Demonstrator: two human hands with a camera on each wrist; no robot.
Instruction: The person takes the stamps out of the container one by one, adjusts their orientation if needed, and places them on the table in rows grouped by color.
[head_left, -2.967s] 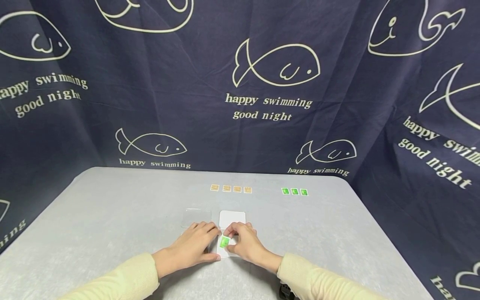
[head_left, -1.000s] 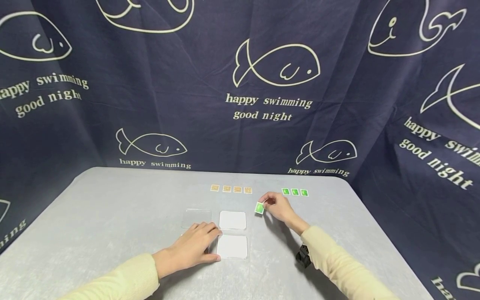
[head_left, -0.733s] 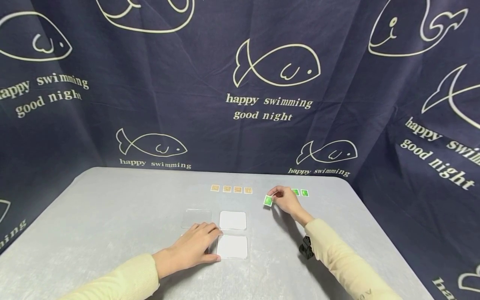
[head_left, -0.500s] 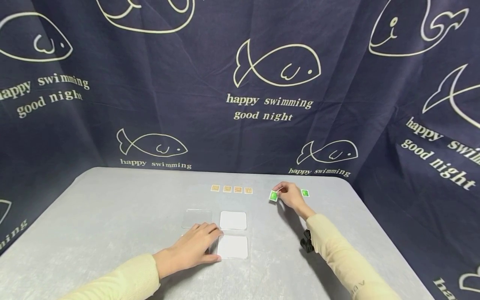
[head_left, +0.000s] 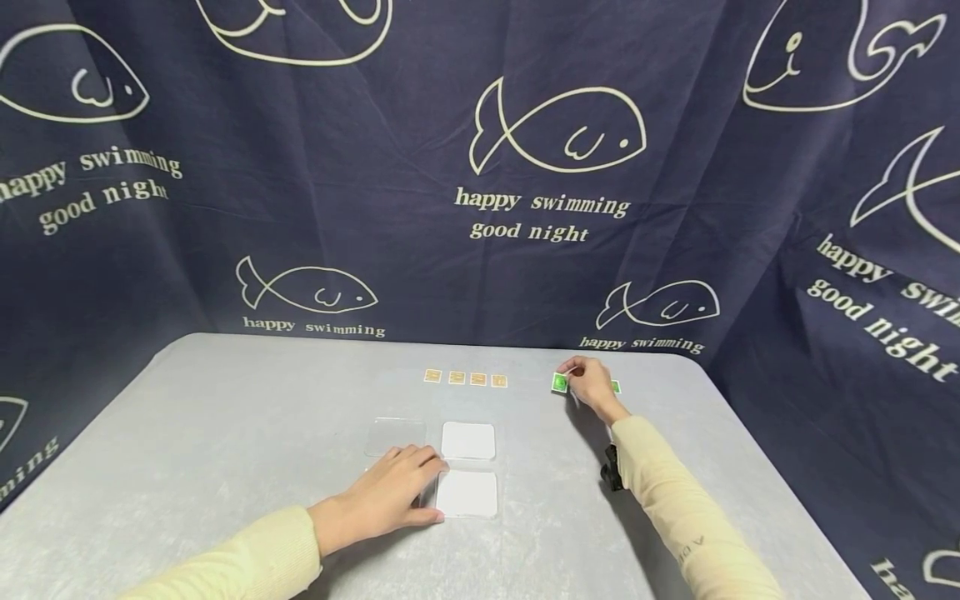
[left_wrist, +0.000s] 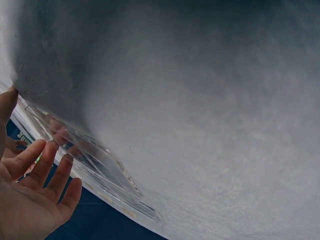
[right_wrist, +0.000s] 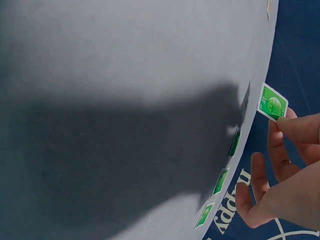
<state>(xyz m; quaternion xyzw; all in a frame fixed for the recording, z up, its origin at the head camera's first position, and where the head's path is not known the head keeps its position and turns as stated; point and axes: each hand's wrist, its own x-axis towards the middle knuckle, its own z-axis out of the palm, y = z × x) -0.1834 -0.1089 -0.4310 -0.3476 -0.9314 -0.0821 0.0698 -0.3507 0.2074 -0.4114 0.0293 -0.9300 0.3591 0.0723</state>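
Observation:
My right hand (head_left: 591, 385) pinches a green postage stamp (right_wrist: 273, 102) by one corner between thumb and forefinger, near the back right of the table. In the right wrist view three more green stamps (right_wrist: 221, 181) lie in a row below the hand; in the head view the hand covers most of them. My left hand (head_left: 388, 492) rests, fingers spread, at the left edge of the nearer white rectangle (head_left: 467, 494). Clear plastic (left_wrist: 95, 160) shows by its fingertips in the left wrist view. A second white rectangle (head_left: 468, 440) lies just behind, with a clear panel (head_left: 395, 437) to its left.
Several tan stamps (head_left: 477, 379) lie in a row at the back middle of the grey table (head_left: 225, 433). A dark blue curtain (head_left: 420, 167) hangs behind and at both sides. A small black device (head_left: 612, 468) sits under the right wrist.
My right hand has carried the green stamp from over the nearer white rectangle rightward and back to the row of green stamps. My left hand has stayed in place.

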